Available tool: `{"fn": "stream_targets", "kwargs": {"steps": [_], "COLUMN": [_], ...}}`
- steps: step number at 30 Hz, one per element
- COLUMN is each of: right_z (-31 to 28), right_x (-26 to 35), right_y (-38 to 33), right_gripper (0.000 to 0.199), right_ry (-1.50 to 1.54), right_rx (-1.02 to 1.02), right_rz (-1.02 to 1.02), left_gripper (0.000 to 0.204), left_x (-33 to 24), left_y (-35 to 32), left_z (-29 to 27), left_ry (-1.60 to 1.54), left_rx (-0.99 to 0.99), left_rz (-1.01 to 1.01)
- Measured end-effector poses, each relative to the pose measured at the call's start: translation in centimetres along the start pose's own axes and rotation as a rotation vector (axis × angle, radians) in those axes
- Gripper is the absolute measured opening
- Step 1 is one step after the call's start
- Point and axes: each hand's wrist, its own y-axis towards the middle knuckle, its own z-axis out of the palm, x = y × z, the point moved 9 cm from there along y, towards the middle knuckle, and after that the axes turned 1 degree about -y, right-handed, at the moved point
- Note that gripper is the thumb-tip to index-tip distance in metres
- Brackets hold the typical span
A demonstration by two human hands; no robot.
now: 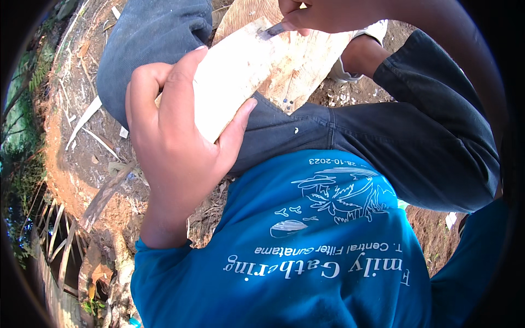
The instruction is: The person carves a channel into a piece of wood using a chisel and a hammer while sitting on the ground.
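My left hand grips a pale, flat piece of wood by its near end, thumb on the right edge and fingers along the left. The wood is tilted, and its far end is over a broad block of wood with visible grain. At the top, the closed fingers of my right hand hold a short dark metal blade. Its tip touches the far end of the pale piece. The blade's handle is hidden in my fist, so its exact kind is unclear. Small dark specks lie on the block's near edge.
My bent legs in dark trousers flank the block, with a light shoe beyond it. Wood shavings and chips litter the bare soil. A stick lies on the left, near green plants and dry stalks.
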Motion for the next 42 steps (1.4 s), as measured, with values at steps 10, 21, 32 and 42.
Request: {"fn": "stream_targets", "kwargs": {"steps": [10,21,32,42], "right_z": [3.8,-1.5,-1.5,-0.9], "right_x": [-0.6,1.9,1.0,2.1], "right_y": [0.8,-2.8,-0.6,-0.6], "right_gripper": [0.026,0.032,0.032,0.031], "right_ry": [0.452,-0.239,-0.278,-0.297], "right_rx": [0.057,-0.120,-0.111,-0.001], "right_rz": [-0.394,0.220,0.225,0.294], "left_gripper": [0.066,0.065,0.064,0.064], "left_x": [0.8,0.5,0.7,0.7], "left_y": [-0.9,-0.2,0.2,0.2], "left_z": [0.0,-0.3,-0.2,-0.1], "left_ry": [-0.056,-0.015,-0.016,0.000], "left_rx": [-0.018,0.014,0.034,0.040], "left_rz": [-0.086,-0.079,-0.072,-0.060]}}
